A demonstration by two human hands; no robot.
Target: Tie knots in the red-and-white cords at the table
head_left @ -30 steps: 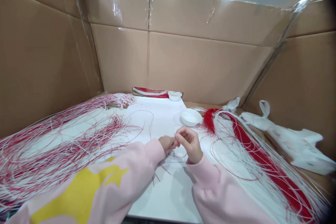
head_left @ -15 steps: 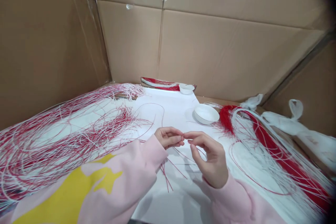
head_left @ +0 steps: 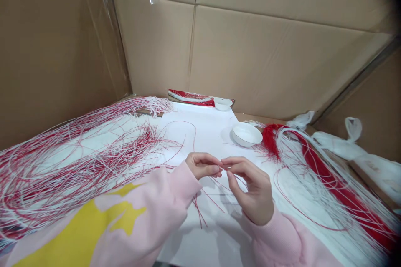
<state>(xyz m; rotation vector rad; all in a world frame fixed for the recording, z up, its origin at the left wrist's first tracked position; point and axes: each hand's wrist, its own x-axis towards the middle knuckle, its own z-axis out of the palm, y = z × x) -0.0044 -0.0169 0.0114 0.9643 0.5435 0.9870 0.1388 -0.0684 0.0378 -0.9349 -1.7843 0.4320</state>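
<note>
Fingers point(head_left: 213, 162) of left hand point(head_left: 203, 165) and right hand point(head_left: 252, 187) pinch a thin cord point(head_left: 226, 169) near a shallow white bowl point(head_left: 246, 134).

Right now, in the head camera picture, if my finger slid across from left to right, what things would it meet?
Tangled red-and-white strands → left hand → right hand → long red-and-white strand bundle → white plastic bag

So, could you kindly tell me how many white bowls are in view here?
2: a round white bowl rests on the white sheet beyond the hands; a smaller white bowl stands at the sheet's far edge. The red-and-white strands could hide more.
</note>
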